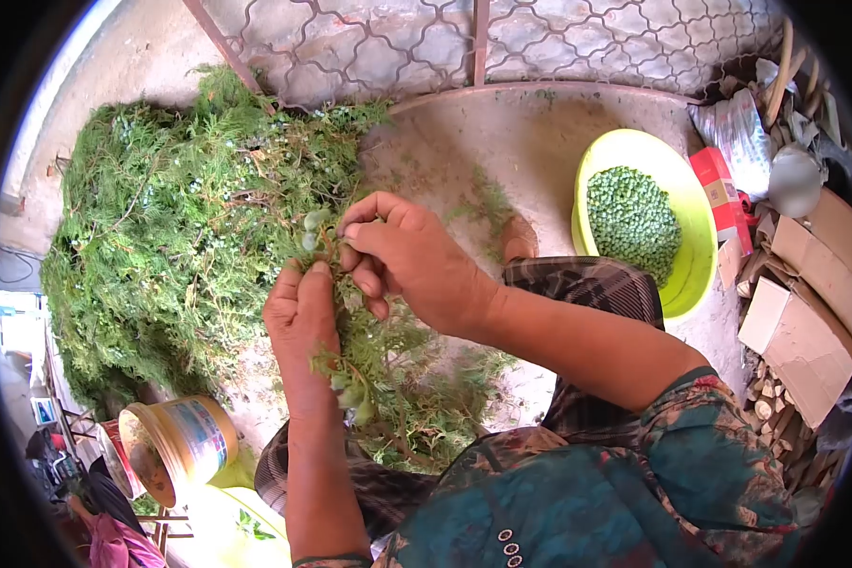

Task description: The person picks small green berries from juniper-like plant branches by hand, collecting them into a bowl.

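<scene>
A green conifer sprig point(352, 379) with pale green cones hangs in front of me, its lower end dangling past my left wrist. Between the thumb and fingers of my left hand point(303, 303) the stem is pinched. My right hand point(417, 260) is closed at the sprig's upper end, thumb and forefinger pressed together beside a few plump cones point(314, 225). What exactly lies between those right fingertips is hidden. Behind both hands rises a big heap of conifer branches point(161, 227) dotted with bluish cones.
To the right, a yellow-green basin point(702, 256) holds many loose green cones point(634, 222). Cardboard point(805, 331), a red box point(719, 194) and firewood point(772, 407) lie beyond it. A tipped bucket point(199, 435) is at lower left. Loose sprigs point(426, 407) lie between my legs; a metal lattice point(540, 43) stands behind.
</scene>
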Action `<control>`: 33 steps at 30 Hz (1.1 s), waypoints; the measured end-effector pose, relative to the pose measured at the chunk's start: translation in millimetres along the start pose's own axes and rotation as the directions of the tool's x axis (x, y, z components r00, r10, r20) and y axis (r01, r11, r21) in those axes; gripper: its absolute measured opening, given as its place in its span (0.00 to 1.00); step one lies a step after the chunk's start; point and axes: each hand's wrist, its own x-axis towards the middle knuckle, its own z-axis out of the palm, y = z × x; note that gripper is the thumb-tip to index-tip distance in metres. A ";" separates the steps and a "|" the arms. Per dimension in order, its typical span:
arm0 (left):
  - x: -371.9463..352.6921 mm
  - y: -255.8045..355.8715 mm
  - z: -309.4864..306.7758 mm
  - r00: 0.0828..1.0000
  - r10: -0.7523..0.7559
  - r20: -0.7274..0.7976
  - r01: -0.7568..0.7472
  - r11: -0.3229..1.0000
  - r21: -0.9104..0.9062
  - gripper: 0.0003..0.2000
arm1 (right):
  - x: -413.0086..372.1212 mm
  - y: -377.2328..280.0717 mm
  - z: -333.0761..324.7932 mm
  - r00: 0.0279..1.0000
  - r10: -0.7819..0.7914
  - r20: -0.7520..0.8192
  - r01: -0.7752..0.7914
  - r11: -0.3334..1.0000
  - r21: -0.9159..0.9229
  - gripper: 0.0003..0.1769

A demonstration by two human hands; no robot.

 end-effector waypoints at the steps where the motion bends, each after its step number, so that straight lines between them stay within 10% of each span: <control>1: -3.3 4.2 4.6 0.998 0.030 0.060 -0.029 1.000 -0.004 0.07 | 1.0 -0.3 -1.1 1.000 -0.004 0.003 0.004 1.000 0.001 0.09; 6: -4.2 -3.5 10.4 0.946 0.309 0.096 -0.323 0.924 0.207 0.09 | 2.5 -8.2 -1.2 1.000 0.024 0.005 -0.025 0.989 0.143 0.13; 15: -12.9 2.2 11.0 0.895 0.433 0.104 -0.403 0.688 0.603 0.09 | 0.8 -10.0 -0.9 0.993 0.043 0.107 -0.031 0.993 -0.115 0.17; 22: -10.6 -1.5 0.1 0.928 0.366 0.064 -0.334 0.745 0.577 0.09 | 1.5 -20.1 -3.0 0.980 0.127 0.151 -0.105 0.983 -0.149 0.14; 27: -6.2 2.7 -6.4 0.966 0.234 0.112 -0.250 0.955 0.157 0.08 | 0.5 -18.5 -6.9 0.952 0.206 0.226 -0.225 0.972 0.061 0.11; 33: -4.7 9.0 -9.6 0.960 0.279 0.022 -0.263 0.873 0.410 0.08 | 2.5 -13.8 -18.7 0.906 0.234 0.352 -0.365 0.852 0.376 0.09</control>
